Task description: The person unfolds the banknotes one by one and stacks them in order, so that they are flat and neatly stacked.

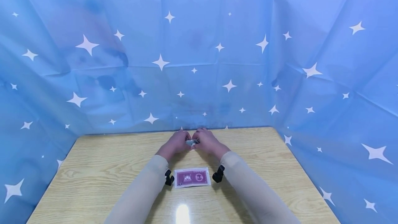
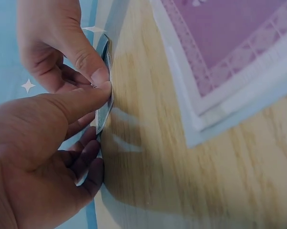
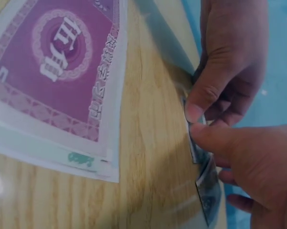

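Note:
At the far side of the table, both hands meet over a small folded grey-green banknote (image 1: 191,142). My left hand (image 1: 178,143) pinches it from the left, thumb on its near face and fingers behind. From the other side my right hand (image 1: 209,141) pinches it, the two thumb tips side by side. In the right wrist view the folded banknote (image 3: 209,193) stands on edge, with a creased, angled end sticking out below the right thumb. Much of it is hidden by the fingers. Nearer the body, between the forearms, a purple banknote (image 1: 192,178) lies flat.
Under the purple banknote show the edges of more pale sheets (image 3: 93,167). The wood-grain table (image 1: 118,168) ends just beyond the hands at a blue curtain (image 1: 192,89) with white stars, which also hangs along both sides. Black wrist mounts (image 1: 218,174) flank the purple banknote.

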`<move>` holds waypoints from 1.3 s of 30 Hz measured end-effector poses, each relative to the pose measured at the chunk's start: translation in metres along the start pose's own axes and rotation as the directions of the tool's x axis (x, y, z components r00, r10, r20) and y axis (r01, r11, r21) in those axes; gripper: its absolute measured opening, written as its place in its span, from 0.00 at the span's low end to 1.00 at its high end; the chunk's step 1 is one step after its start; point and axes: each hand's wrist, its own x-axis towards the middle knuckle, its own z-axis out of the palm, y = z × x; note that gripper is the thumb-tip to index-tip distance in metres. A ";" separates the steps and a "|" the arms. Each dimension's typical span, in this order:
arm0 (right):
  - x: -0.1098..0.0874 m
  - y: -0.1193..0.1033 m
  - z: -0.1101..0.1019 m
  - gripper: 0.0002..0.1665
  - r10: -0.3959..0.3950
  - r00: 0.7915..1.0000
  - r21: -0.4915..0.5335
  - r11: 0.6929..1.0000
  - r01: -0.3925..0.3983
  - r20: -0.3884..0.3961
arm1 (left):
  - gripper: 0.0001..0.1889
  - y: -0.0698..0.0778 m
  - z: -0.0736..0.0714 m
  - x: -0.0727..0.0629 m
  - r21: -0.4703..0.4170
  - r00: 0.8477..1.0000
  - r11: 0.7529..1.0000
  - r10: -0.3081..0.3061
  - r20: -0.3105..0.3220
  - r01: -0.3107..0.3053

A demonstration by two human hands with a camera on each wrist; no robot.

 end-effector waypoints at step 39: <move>0.011 0.004 0.006 0.13 -0.023 1.000 0.191 0.981 0.025 -0.009 | 0.12 -0.029 0.008 -0.009 -0.070 0.981 0.985 0.149 -0.127 -0.158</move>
